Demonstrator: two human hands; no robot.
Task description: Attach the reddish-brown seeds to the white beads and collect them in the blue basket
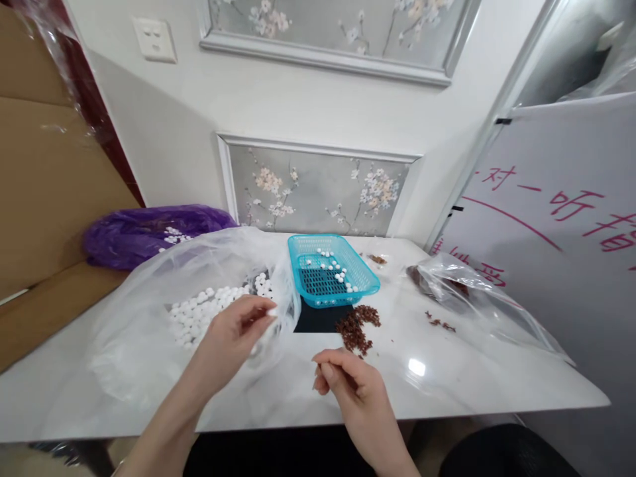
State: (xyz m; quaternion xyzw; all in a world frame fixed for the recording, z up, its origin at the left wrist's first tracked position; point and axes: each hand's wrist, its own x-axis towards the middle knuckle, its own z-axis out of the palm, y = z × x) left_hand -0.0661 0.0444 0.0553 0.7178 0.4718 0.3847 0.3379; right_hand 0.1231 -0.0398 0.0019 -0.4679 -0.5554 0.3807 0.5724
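Observation:
My left hand (242, 326) is over the right part of a clear plastic bag, its thumb and finger pinched around a small white ball (271, 311). Many more white balls (209, 308) lie in the open plastic bag (134, 331). To the right, my right hand (350, 384) is closed above the table front, fingertips pressed together; what they hold, if anything, is too small to make out. Just beyond it lies a pile of small reddish-brown pieces (355, 329). A blue plastic basket (368, 288) with several white balls inside stands behind the pile.
A black flat piece (320, 319) lies partly under the basket. On the right a clear bag (462, 285) holds brown pieces, with a few loose ones (440, 322) nearby. A purple bag (149, 228) and cardboard (50, 165) are left. A whiteboard (556, 265) stands right.

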